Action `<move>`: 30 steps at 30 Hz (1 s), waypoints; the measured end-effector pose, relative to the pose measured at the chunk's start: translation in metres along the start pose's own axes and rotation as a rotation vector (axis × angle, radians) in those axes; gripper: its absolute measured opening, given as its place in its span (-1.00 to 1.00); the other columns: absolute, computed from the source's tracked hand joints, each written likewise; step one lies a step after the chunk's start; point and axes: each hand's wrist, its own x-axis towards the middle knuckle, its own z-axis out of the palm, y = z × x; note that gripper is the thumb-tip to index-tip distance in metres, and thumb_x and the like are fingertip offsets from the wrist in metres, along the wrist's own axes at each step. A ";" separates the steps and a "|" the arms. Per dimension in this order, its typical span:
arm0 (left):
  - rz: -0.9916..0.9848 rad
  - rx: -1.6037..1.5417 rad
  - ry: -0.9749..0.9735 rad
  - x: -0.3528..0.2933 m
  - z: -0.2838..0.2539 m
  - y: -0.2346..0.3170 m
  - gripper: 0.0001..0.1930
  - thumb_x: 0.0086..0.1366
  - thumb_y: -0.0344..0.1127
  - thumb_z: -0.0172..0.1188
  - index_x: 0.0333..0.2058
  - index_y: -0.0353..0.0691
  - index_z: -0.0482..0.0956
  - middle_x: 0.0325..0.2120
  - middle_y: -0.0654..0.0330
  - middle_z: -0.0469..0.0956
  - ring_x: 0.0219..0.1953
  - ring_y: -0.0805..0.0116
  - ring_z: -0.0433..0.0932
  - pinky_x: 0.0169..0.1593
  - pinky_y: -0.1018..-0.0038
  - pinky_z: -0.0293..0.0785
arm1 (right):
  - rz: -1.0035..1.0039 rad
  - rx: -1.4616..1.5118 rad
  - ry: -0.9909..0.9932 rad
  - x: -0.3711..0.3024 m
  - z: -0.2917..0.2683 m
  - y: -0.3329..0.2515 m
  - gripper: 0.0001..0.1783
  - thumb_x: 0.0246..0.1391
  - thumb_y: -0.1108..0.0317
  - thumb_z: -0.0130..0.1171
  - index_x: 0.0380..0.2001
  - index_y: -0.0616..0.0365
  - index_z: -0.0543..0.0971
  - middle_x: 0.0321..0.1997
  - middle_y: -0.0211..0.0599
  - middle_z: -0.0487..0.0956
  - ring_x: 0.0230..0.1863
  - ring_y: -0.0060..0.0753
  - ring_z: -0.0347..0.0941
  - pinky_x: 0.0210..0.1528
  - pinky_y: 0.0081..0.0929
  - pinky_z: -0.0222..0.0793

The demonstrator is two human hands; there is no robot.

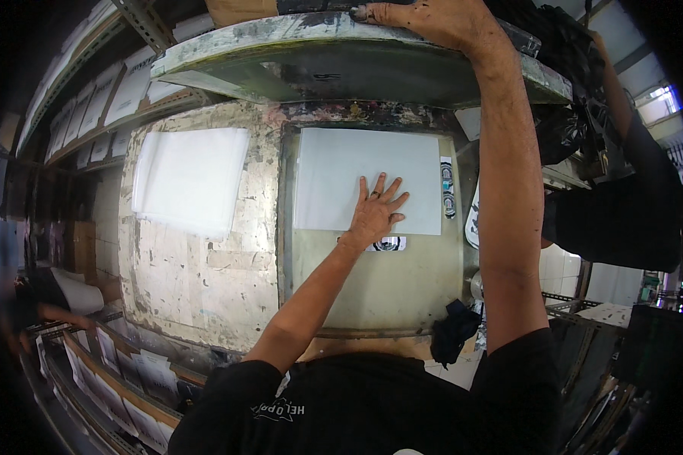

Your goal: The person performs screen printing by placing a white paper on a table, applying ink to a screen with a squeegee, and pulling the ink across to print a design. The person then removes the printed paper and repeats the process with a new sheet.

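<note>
My left hand [376,213] lies flat with fingers spread on a white sheet [330,171]. That sheet rests on a pale greenish board [334,265]. From beneath its near edge peeks a small printed piece [389,243] with a black round design; a printed strip [448,189] lies along its right side. Raised at the far side is a paint-stained screen-printing frame [258,42], tilted up off the board. My right hand [448,21] grips its upper edge, thumb along the rim and the other fingers partly out of sight. Dark stains mark the thumb.
A stack of white sheets [190,178] sits on the worn table [239,280] at left. Racks of paper [125,87] stand far left, more [121,379] near left. A dark cloth [455,334] hangs by the board's near right corner. Another person [622,220] is close on the right.
</note>
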 end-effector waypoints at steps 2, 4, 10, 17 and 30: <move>-0.013 -0.007 -0.009 0.002 0.001 0.009 -0.45 0.36 0.03 0.16 0.31 0.13 0.44 0.47 0.22 0.13 0.54 -0.01 -0.09 0.47 -0.32 -0.42 | 0.011 -0.004 0.002 -0.002 -0.003 -0.002 -0.37 -0.15 -0.06 0.49 -0.07 0.14 0.72 -0.07 0.05 0.70 -0.03 0.04 0.65 0.05 -0.22 0.52; -0.011 -0.022 -0.009 0.003 0.000 0.016 -0.45 0.36 0.02 0.16 0.30 0.11 0.44 0.46 0.21 0.15 0.53 -0.01 -0.07 0.47 -0.32 -0.41 | 0.017 -0.015 0.012 -0.004 -0.005 -0.001 -0.38 -0.15 -0.06 0.49 -0.07 0.14 0.72 -0.07 0.05 0.70 -0.04 0.04 0.65 0.05 -0.22 0.52; -0.024 0.024 -0.033 -0.005 0.002 0.016 -0.44 0.37 0.05 0.14 0.32 0.16 0.41 0.47 0.25 0.11 0.52 -0.02 -0.05 0.45 -0.34 -0.31 | -0.032 0.024 -0.024 -0.006 -0.003 -0.002 -0.39 -0.15 -0.07 0.49 -0.09 0.12 0.73 -0.11 0.03 0.71 -0.05 0.02 0.66 0.04 -0.22 0.52; 0.025 -0.014 -0.003 -0.016 -0.006 0.013 -0.43 0.39 0.06 0.12 0.33 0.11 0.39 0.45 0.24 0.17 0.51 0.00 0.00 0.46 -0.32 -0.28 | 0.009 -0.006 -0.023 -0.011 0.002 -0.011 -0.42 -0.16 -0.04 0.49 -0.10 0.07 0.74 -0.12 -0.02 0.72 -0.10 0.00 0.66 0.02 -0.20 0.51; -0.306 -0.751 0.965 -0.085 -0.148 -0.035 -0.15 0.29 -0.15 0.38 0.41 -0.35 0.15 0.18 -0.03 0.51 0.19 0.19 0.50 0.23 0.33 0.37 | -0.227 -0.092 0.163 -0.067 0.038 0.002 -0.44 -0.15 -0.06 0.49 -0.09 0.00 0.75 -0.27 -0.10 0.73 -0.27 -0.10 0.67 -0.12 -0.26 0.53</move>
